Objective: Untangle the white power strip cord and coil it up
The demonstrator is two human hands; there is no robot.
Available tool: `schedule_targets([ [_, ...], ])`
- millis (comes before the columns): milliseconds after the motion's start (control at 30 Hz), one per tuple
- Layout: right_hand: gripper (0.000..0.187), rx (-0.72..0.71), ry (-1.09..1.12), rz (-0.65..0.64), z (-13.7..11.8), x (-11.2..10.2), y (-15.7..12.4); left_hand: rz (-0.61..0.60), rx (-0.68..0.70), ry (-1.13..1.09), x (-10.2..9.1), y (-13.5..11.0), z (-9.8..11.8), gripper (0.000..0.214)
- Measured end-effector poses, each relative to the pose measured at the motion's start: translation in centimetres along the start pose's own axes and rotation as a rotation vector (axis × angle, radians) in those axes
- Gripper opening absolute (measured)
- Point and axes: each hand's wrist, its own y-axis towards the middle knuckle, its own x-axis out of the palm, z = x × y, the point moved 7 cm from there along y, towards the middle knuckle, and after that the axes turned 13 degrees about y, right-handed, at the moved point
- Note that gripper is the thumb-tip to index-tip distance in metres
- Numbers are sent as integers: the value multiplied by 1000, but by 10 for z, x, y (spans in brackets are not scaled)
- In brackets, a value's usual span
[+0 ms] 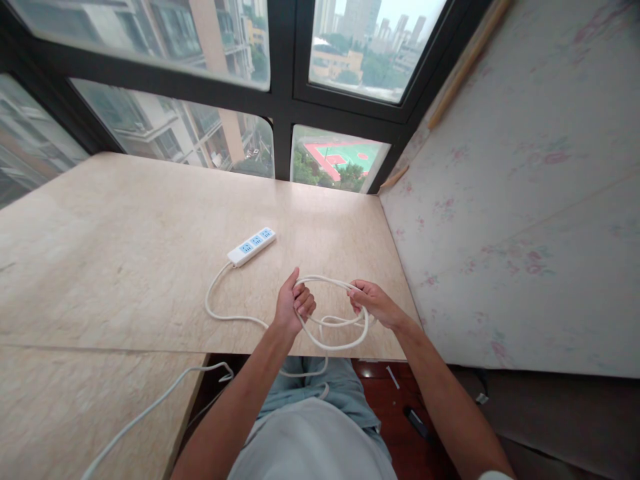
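Note:
A white cord [330,279] forms loose loops between my two hands, just above the stone ledge's front edge. My left hand [297,303] is closed round the left side of the loops, thumb pointing up. Fingers and thumb of my right hand [369,299] pinch the loops on their right side. Beyond my left hand lies a white power strip [253,247] with blue socket faces, and the cord runs from its near end in a curve toward my hands. Another stretch of the cord hangs below the edge over my lap.
The beige stone ledge [150,267] reaches back to dark-framed windows [283,100]. A floral-papered wall [510,233] bounds the right side. Another white cable [145,413] crosses the lower ledge at left. A dark object [417,423] lies on the reddish floor.

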Motion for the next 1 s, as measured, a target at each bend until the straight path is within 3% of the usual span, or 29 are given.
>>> schedule_targets([
  [300,31,100,266,15,17,-2,3,-99,29,-82,2,-11,0,43],
  [433,29,143,442,17,26,-3,3,-8,81,-54,-3,-15,-3,38],
  [567,36,71,545,45,31,-13,2,108,141,-43,-9,-19,-3,41],
  [700,46,12,516,29,36,-17,-2,191,181,-67,-16,-19,-3,47],
  [1000,44,-41,453,19,40,-3,-17,427,375,-75,-34,-14,-1,54],
])
